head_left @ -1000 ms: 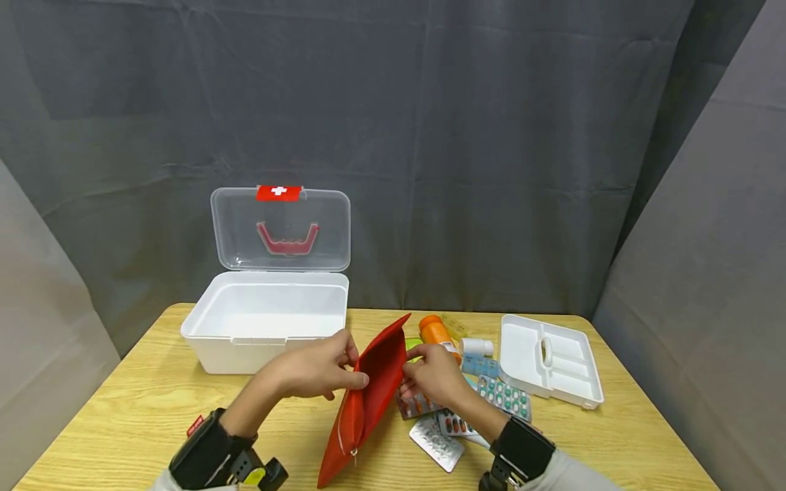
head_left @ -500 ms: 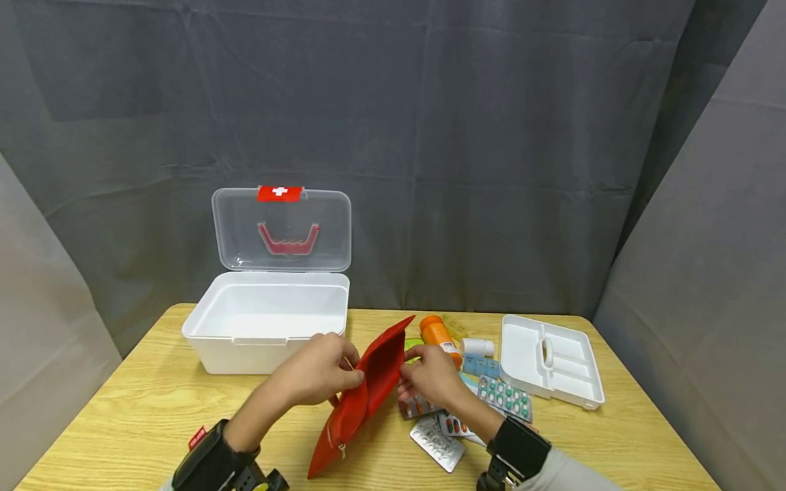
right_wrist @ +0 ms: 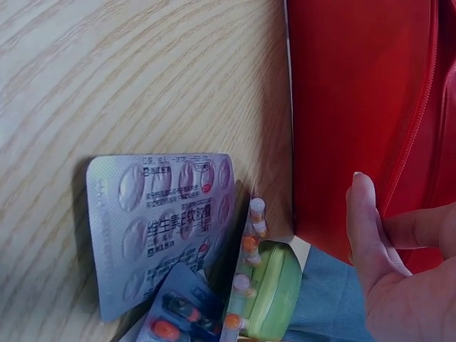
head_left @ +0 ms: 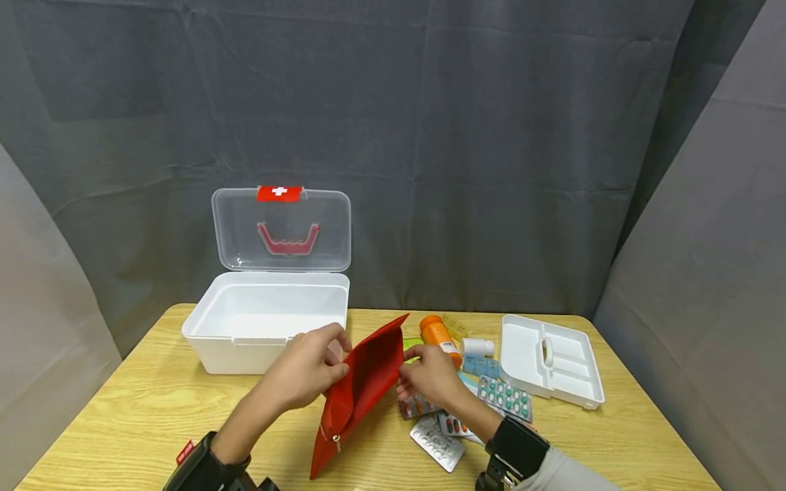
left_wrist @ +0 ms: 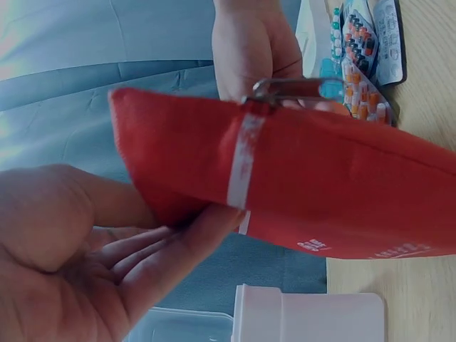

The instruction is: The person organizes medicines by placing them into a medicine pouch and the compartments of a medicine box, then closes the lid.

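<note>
Currently: red zip pouch (head_left: pixel 357 389) held between both hands above the table (head_left: pixel 123 409), just near of the open white box (head_left: pixel 264 317); long axis runs near-left to far-right, zip pull low at the near end. L hand (head_left: pixel 303 372) pinches the pouch's left edge w/ curled fingers, R hand (head_left: pixel 432 375) grips the right edge, thumb in front; both equally close. Misc. on the right: blister packs (head_left: pixel 503 397), orange bottle (head_left: pixel 437 334), small white bottle (head_left: pixel 476 346), white tray (head_left: pixel 550 361); green tin (right_wrist: pixel 271 292) under the R hand.
</note>
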Demonstrator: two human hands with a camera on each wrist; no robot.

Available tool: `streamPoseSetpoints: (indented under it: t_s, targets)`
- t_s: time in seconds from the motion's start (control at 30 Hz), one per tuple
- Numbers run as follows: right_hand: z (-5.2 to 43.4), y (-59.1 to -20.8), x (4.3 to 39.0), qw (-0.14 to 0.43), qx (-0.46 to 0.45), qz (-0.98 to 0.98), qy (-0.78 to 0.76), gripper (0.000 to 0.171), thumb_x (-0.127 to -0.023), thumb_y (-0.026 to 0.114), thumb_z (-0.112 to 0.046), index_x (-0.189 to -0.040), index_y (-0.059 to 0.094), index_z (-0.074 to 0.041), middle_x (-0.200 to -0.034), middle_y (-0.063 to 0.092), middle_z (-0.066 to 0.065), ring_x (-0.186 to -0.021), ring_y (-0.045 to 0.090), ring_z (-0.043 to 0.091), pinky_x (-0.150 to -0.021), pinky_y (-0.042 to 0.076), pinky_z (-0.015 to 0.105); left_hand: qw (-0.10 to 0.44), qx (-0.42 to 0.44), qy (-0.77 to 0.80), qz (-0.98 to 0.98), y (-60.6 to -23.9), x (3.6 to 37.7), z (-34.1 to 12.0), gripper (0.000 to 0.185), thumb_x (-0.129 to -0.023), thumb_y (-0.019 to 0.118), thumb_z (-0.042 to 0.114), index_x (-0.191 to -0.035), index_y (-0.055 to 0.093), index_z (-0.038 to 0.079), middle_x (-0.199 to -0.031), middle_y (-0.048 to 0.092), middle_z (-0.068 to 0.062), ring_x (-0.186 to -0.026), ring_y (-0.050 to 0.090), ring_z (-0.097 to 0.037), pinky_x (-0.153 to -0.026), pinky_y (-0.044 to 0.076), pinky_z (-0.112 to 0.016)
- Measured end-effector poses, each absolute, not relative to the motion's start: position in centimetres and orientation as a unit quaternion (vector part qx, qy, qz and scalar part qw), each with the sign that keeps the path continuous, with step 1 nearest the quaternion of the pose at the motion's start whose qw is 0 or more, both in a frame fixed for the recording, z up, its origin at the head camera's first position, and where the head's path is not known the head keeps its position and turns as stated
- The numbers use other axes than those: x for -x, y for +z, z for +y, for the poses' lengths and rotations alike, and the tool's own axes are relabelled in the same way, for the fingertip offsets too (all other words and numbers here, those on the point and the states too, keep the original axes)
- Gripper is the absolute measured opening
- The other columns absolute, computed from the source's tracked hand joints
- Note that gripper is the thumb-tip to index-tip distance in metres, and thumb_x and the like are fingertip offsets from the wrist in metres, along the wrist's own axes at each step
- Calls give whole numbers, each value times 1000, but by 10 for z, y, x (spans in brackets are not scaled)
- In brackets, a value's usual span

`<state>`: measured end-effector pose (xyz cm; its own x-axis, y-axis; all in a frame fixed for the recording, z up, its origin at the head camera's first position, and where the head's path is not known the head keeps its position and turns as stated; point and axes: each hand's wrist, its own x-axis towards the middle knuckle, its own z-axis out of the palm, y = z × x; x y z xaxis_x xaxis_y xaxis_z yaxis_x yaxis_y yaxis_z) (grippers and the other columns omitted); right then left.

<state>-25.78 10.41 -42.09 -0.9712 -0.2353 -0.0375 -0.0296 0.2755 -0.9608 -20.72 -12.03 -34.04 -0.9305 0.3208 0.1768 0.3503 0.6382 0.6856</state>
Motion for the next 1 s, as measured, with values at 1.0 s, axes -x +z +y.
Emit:
streamPoseSetpoints:
  t_s: [1.0]
  targets:
    - [107, -420, 255, 85, 75, 801, -588, 23, -92, 57, 3, -112, 61, 13, -70, 69, 18, -51, 67, 18, -57, 61, 44, -43, 150, -539, -828, -354, 187, -129, 45, -88, 64, 2, -132, 54, -3, -108, 75, -17, -90, 75, -23, -73, 61, -31]
